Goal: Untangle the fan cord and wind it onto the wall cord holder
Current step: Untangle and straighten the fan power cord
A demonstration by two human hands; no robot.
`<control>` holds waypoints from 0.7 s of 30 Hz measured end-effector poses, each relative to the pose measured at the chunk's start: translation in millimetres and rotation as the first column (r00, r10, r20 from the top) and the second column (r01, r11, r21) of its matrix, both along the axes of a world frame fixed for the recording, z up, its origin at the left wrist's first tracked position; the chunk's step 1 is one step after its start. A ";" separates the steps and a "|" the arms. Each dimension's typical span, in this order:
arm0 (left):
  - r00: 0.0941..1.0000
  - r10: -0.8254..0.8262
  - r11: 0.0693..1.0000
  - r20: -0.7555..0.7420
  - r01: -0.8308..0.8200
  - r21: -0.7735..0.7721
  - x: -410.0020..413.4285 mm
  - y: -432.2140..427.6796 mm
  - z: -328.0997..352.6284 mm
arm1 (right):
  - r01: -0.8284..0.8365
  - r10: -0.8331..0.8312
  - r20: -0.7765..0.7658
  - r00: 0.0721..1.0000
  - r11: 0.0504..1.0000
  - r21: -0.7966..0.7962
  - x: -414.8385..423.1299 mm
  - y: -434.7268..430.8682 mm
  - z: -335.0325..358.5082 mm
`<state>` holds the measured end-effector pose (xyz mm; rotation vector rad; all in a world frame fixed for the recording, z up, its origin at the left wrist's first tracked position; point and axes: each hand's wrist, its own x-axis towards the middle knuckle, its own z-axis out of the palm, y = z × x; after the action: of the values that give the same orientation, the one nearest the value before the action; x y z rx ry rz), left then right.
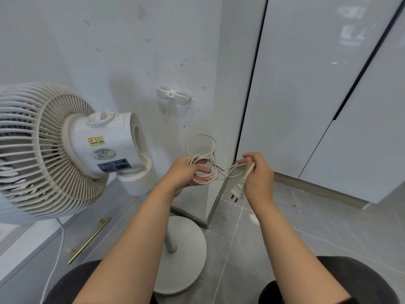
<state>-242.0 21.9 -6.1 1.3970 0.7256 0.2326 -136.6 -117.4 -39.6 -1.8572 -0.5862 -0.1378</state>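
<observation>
My left hand (186, 172) gripping tangled loops of white fan cord (203, 154), my right hand (258, 172) pinching it just above the plug (237, 190), bare wall cord holder (173, 95) far above, fan (54, 148) left

Both forearms reaching forward, left hand (186, 174) curled round cord (247, 173) loops; right hand (259, 174) pinching it

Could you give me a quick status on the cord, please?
Left hand grips tangled cord. Right hand pinches it near plug. Nothing wound on holder; way clear.
</observation>
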 end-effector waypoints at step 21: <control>0.926 0.220 0.964 0.308 -0.157 -0.215 -5.3 7.0 3.0 | -0.221 0.205 -0.083 0.975 0.915 -0.336 19.6 -14.4 -22.2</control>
<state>-247.4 29.0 -3.1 1.0738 0.5852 0.5257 -117.0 -131.8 -61.8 -2.1102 -0.8174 0.1633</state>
